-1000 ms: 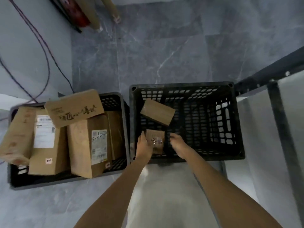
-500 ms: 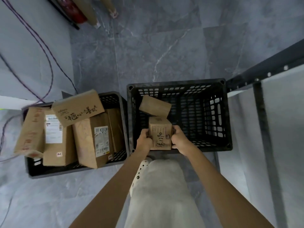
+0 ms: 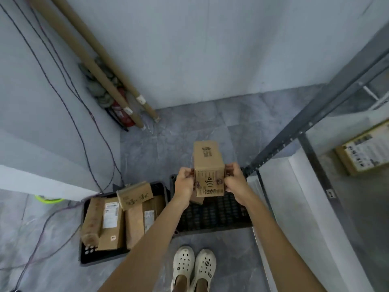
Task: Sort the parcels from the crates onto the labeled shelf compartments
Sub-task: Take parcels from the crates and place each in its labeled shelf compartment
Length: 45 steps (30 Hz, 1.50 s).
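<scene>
I hold a small brown cardboard parcel (image 3: 208,171) with handwritten numbers on its near face, raised above the right black crate (image 3: 212,218). My left hand (image 3: 185,182) grips its left side and my right hand (image 3: 234,180) grips its right side. Another small parcel (image 3: 196,200) lies in that crate, mostly hidden behind the held one. The left black crate (image 3: 99,253) holds several brown parcels (image 3: 111,222). A grey metal shelf (image 3: 311,192) stands at the right, with a labelled box (image 3: 364,150) in one compartment.
Long cardboard tubes (image 3: 101,72) lean in the far corner beside a red extinguisher (image 3: 120,112). Cables (image 3: 69,114) run down the left wall onto the grey tiled floor. My white clogs (image 3: 193,268) stand just in front of the right crate.
Both hands took the small parcel in the right crate and lifted it well clear of it. The view has risen and tilted up, bringing the wall and shelf into sight.
</scene>
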Available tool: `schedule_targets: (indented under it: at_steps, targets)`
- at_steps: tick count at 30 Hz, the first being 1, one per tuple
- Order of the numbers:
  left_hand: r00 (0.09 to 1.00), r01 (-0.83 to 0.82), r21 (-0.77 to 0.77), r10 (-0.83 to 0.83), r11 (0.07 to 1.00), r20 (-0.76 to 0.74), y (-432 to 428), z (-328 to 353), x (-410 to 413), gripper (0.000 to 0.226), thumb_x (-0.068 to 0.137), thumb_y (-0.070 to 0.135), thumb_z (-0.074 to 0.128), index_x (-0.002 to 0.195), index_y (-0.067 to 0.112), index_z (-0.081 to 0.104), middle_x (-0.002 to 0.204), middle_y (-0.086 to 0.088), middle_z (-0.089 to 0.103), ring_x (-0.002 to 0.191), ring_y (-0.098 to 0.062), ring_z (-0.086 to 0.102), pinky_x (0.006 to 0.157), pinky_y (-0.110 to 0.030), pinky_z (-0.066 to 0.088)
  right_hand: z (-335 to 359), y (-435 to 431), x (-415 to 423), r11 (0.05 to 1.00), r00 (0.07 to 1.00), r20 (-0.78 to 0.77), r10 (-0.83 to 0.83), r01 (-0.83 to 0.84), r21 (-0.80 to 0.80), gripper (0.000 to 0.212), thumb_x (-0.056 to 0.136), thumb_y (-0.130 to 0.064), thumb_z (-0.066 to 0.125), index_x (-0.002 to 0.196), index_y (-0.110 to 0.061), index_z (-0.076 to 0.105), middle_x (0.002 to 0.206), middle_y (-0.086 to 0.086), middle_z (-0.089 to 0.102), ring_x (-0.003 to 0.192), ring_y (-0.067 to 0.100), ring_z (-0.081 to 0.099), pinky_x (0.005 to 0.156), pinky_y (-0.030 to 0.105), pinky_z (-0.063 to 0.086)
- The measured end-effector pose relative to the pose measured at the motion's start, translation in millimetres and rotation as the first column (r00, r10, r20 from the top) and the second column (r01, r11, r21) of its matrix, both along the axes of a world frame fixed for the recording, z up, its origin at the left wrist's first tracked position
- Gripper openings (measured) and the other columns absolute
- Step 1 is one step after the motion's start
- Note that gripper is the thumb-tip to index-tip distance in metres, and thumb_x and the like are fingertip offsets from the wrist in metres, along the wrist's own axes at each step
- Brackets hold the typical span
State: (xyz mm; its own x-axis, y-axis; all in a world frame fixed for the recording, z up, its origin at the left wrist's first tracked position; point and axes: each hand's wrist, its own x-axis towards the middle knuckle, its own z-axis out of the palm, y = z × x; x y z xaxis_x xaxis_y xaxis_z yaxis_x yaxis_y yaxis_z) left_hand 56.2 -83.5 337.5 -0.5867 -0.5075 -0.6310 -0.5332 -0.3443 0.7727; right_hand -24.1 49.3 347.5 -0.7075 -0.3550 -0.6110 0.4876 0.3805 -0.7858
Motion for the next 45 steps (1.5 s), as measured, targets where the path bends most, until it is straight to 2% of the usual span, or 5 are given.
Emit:
schedule_targets:
  at_steps: [10,25,30,35,45]
  targets:
    - [0.868,0.047,-0.030,-0.056,0.998,-0.494,-19.3,253.6,-26.9,0.047,0.094,-0.011,0.036,0.133,0.013,0.042,0.118,-0.013,0.057,0.101,-0.028,0.056,0.082,-0.047,0.046,257.5,0.8,-4.7,0.953,0.893,-0.432,-0.127,-0.011,-0.303,0.021,0.093,0.003,0.049,0.098,-0.018,0.047,0.105,0.001,0.058,0.098,0.017,0.058,0.074,0.040,0.053]
    - [0.646,-0.040,-0.291,-0.197,0.956,-0.738,14.6,372.0,-9.6,0.019,0.097,0.009,0.048,0.080,0.010,0.057,0.093,-0.008,0.067,0.087,-0.023,0.061,0.071,-0.034,0.051,362.4,36.8,39.0,0.921,0.592,-0.753,-0.288,-0.045,-0.388,0.053,0.088,-0.029,0.065,0.132,-0.035,0.037,0.128,-0.002,0.049,0.116,0.009,0.051,0.094,0.030,0.049]
    - [0.605,0.142,-0.221,-0.261,0.965,-0.753,18.0,386.3,-7.8,0.024,0.096,0.025,0.050,0.119,0.019,0.052,0.123,-0.006,0.058,0.110,-0.022,0.057,0.081,-0.038,0.050,378.7,54.7,56.7,0.898,0.532,-0.776,-0.340,-0.061,-0.436,0.057,0.084,-0.032,0.069,0.131,-0.042,0.039,0.116,-0.013,0.059,0.111,0.007,0.056,0.091,0.030,0.052]
    - [0.332,0.707,-0.221,-0.591,0.672,-0.735,12.0,389.9,0.6,0.092,0.066,0.067,0.065,0.142,0.024,0.036,0.139,-0.004,0.052,0.128,-0.027,0.049,0.102,-0.053,0.042,395.6,77.0,82.0,0.874,0.517,-0.768,-0.377,-0.075,-0.479,0.055,0.085,-0.032,0.066,0.132,-0.043,0.041,0.114,-0.012,0.062,0.110,0.008,0.060,0.083,0.026,0.054]
    - [0.139,0.755,-0.388,-0.708,0.528,-0.692,49.1,430.6,-0.5,0.095,0.057,0.062,0.078,0.134,0.021,0.043,0.127,-0.005,0.062,0.113,-0.025,0.062,0.079,-0.042,0.056,428.2,98.1,145.8,0.922,0.387,-0.837,-0.387,0.177,-0.345,0.078,0.072,-0.054,0.073,0.135,-0.046,0.027,0.125,-0.025,0.053,0.118,-0.002,0.052,0.095,0.027,0.051]
